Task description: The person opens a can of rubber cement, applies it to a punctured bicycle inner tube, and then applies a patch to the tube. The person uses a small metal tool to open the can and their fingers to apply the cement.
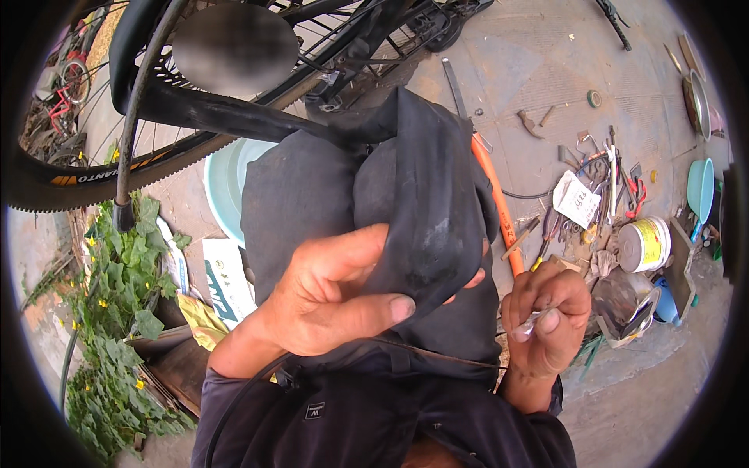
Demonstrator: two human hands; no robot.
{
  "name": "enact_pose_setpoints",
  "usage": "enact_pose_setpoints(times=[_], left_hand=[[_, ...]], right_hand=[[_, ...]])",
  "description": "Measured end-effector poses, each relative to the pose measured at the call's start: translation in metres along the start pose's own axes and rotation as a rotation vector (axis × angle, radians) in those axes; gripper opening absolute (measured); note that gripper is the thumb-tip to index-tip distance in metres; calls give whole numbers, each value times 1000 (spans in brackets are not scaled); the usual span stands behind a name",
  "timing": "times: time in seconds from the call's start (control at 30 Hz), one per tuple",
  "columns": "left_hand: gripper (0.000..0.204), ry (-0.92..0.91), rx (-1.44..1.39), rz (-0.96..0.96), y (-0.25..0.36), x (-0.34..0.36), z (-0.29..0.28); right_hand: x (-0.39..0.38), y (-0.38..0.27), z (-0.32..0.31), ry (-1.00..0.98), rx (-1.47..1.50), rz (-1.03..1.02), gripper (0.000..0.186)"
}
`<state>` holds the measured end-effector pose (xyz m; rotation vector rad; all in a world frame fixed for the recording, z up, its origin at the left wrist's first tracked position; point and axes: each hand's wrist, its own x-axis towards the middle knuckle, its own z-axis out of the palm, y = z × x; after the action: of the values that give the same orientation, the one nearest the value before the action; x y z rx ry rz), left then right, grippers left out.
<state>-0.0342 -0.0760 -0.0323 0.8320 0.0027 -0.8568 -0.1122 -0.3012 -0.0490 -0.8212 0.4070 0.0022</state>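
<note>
A black bicycle inner tube point(433, 195) drapes across my lap, with a pale greyish scuffed patch on its flattened surface. My left hand point(320, 300) grips the tube's near end, thumb on top and fingertips showing at its far edge. To the right of the tube, and apart from it, my right hand point(550, 312) is closed in a pinch. Between its thumb and fingers sits a small shiny, crumpled silvery piece point(527, 323); its exact kind is unclear. From my lap the tube runs up leftward towards the bicycle wheel point(187, 152).
An orange-handled tool point(499, 203) lies right of my legs. Farther right are scattered hand tools point(612, 175), a white paper point(576, 199), a white tub point(644, 244) and a blue basin point(701, 191). On the left stand a pale green basin point(222, 187) and leafy plants point(129, 312).
</note>
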Motion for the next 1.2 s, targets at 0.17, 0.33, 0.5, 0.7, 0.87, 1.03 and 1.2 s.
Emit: enact_pose_setpoints(times=[0.17,0.33,0.5,0.7,0.87,1.03,1.2], left_hand=[[52,65,109,30,-3,1,2],[51,48,109,6,0,-1,1],[62,-23,-21,37,-3,-2,-3],[60,41,-118,-25,6,1,6],[81,129,30,7,6,-2,15],[104,151,69,0,12,-12,19],[84,39,-90,101,4,-22,8]], right_hand=[[2,0,-2,0,0,-1,17],[4,2,-2,-61,-36,-20,22],[4,2,-4,-65,-38,-13,22],[-2,-6,0,-5,-38,-16,20],[-11,-13,-2,-11,-61,-51,20],[-17,-16,-3,-47,-22,-101,20],[-17,-16,-2,-70,-10,-85,20]])
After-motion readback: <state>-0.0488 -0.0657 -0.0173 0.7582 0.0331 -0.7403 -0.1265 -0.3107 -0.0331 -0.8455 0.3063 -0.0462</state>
